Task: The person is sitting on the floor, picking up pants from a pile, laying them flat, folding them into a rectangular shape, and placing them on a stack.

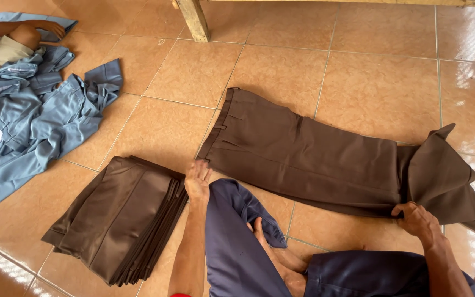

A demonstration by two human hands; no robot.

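A pair of brown trousers lies flat on the tiled floor, waistband to the left, leg ends folded back at the right. My left hand rests open on the floor at the waistband's near corner, touching the cloth's edge. My right hand pinches the near edge of the trousers where the leg fold begins. Left of my left hand sits a stack of folded brown trousers.
A heap of blue garments lies at the left, with another person's arm and hand on it at the top left corner. A wooden leg stands at the top. My legs in dark blue trousers fill the bottom centre.
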